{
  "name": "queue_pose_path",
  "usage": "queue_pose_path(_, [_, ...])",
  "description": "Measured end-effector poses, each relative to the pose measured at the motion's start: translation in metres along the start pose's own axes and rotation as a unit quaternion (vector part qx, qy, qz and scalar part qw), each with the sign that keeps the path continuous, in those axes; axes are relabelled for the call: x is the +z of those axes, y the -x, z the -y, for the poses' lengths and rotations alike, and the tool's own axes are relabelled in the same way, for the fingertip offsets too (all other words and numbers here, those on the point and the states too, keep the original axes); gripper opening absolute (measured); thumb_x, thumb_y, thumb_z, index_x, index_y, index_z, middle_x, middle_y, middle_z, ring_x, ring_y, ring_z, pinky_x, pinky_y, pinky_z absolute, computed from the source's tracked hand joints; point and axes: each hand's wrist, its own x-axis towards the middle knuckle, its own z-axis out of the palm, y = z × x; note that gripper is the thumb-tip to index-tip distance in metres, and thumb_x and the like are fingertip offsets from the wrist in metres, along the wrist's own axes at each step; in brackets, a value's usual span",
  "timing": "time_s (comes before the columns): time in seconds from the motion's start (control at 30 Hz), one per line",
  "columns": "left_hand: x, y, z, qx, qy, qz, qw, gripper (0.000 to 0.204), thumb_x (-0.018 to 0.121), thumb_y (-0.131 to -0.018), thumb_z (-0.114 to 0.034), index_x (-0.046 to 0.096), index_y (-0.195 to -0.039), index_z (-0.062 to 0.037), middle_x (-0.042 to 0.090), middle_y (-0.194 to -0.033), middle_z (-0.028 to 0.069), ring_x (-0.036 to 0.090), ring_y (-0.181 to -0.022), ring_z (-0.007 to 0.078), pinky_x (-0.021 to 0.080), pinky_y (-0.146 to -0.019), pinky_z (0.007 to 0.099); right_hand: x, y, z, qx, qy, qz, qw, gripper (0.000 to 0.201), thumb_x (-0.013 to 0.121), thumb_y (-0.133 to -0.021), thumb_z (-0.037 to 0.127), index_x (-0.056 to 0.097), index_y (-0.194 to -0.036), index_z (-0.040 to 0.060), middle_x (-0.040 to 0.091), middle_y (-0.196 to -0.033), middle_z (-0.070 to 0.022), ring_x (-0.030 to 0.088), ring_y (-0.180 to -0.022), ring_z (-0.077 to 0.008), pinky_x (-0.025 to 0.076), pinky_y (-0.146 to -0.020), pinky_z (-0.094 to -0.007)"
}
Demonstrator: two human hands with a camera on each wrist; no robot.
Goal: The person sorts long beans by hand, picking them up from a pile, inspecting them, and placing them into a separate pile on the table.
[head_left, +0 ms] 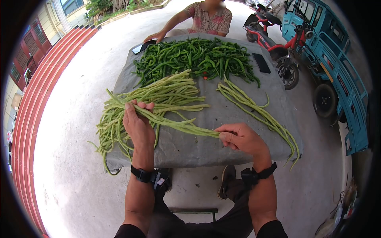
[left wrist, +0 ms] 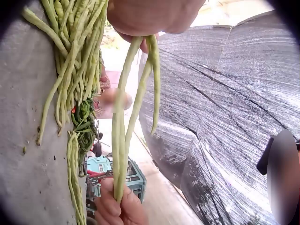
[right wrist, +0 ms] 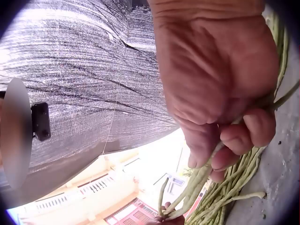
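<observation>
Several long beans [head_left: 174, 123] stretch between both hands above the near part of the table. My left hand [head_left: 139, 123] holds them at one end, thumb on top and fingers curled beneath. At the other end my right hand [head_left: 244, 139] pinches the bean tips between thumb and fingers. Close under and beside the left hand lies a big heap of long beans [head_left: 115, 131], some drooping over the table's near edge. A smaller bundle of long beans [head_left: 258, 107] lies beyond the right hand, its ends hanging toward the right corner.
Green chili peppers [head_left: 194, 55] cover the far part of the grey-covered table [head_left: 190, 152]. A phone [head_left: 261, 63] lies at the right and another [head_left: 139, 47] at the left. A person [head_left: 210, 18] sits opposite. A red bike [head_left: 274, 39] and blue cargo vehicle [head_left: 337, 67] stand at right.
</observation>
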Motion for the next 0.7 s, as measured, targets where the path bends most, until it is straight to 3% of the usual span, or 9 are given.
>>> queue_pose_path(0.27, [-0.01,-0.006,0.009,0.02,-0.02,-0.025,0.999,0.033,0.046,-0.116,-0.034,0.056,-0.114,-0.0021,0.065,-0.09,0.0069,0.072,-0.082,0.0239,0.059,-0.081,0.0376,-0.045,0.01,-0.021,-0.003,0.126,-0.086,0.988,0.023,0.072,-0.097,0.017,0.077,-0.111,-0.001,0.066,-0.076,-0.0001,0.055,-0.067,-0.0074,0.045,-0.062,-0.0265])
queue_pose_path(0.37, [-0.007,-0.001,0.013,0.009,-0.04,-0.02,0.999,0.034,0.046,-0.116,-0.035,0.056,-0.117,-0.0023,0.065,-0.094,0.0063,0.072,-0.088,0.024,0.056,-0.08,0.0359,-0.066,0.007,-0.055,0.014,0.205,-0.127,0.97,0.028,0.075,-0.092,0.018,0.076,-0.11,-0.0022,0.068,-0.076,-0.0063,0.06,-0.069,-0.0152,0.049,-0.067,-0.0319])
queue_pose_path(0.47, [0.0,0.005,0.018,0.011,-0.077,-0.023,0.997,0.036,0.044,-0.116,-0.036,0.055,-0.114,-0.002,0.066,-0.09,0.0071,0.074,-0.084,0.0234,0.058,-0.076,0.0334,-0.075,0.008,-0.069,0.045,0.295,-0.149,0.943,0.028,0.076,-0.089,0.021,0.075,-0.104,-0.0028,0.069,-0.082,-0.012,0.065,-0.076,-0.0219,0.052,-0.072,-0.0356])
queue_pose_path(0.57, [0.006,0.01,0.023,0.029,-0.1,0.003,0.995,0.037,0.043,-0.116,-0.037,0.055,-0.114,-0.0019,0.066,-0.09,0.0073,0.074,-0.085,0.0228,0.057,-0.076,0.032,-0.069,0.007,-0.075,-0.023,0.371,-0.236,0.898,0.024,0.075,-0.09,0.018,0.073,-0.104,-0.0012,0.068,-0.093,-0.0141,0.069,-0.089,-0.025,0.053,-0.079,-0.0363])
queue_pose_path(0.7, [0.015,0.015,0.018,0.05,-0.094,0.053,0.993,0.035,0.044,-0.116,-0.035,0.056,-0.115,-0.0018,0.065,-0.093,0.0077,0.073,-0.088,0.0235,0.056,-0.08,0.0336,-0.032,-0.01,-0.03,-0.146,0.296,-0.354,0.875,0.024,0.073,-0.094,0.015,0.07,-0.112,0.0003,0.066,-0.105,-0.0139,0.069,-0.097,-0.0265,0.054,-0.086,-0.0366])
